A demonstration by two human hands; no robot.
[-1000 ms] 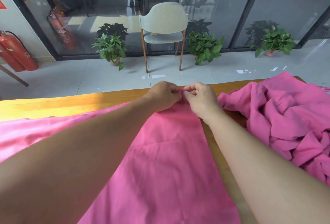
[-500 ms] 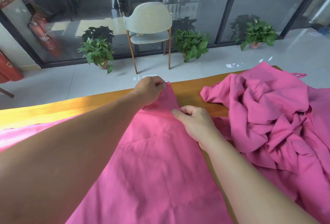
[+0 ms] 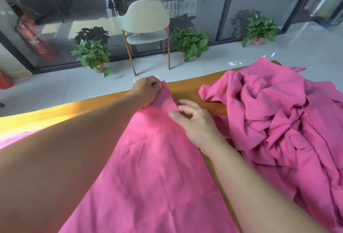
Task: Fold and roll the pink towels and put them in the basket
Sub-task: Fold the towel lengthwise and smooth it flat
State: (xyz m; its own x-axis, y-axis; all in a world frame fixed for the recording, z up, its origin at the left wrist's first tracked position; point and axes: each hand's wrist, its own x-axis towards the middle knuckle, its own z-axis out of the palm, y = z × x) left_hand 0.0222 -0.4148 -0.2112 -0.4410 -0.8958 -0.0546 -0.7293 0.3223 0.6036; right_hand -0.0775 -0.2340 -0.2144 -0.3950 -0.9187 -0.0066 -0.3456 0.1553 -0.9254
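A pink towel (image 3: pixel 154 173) lies spread flat on the wooden table (image 3: pixel 187 86), reaching from the far edge down to me. My left hand (image 3: pixel 146 91) pinches its far corner near the table's far edge. My right hand (image 3: pixel 194 121) rests at the towel's right edge, a little nearer to me, with thumb on the cloth and fingers curled at the hem. A crumpled heap of pink towels (image 3: pixel 278 121) lies on the table to the right. No basket is in view.
Beyond the table's far edge is a tiled floor with a grey chair (image 3: pixel 146 28) and three potted plants (image 3: pixel 92 54) against a glass wall. Red fire extinguishers (image 3: pixel 33 38) stand at the far left.
My right hand has left the far corner and slid back along the towel's right edge toward me. My left hand keeps the corner. The view has turned to the right.
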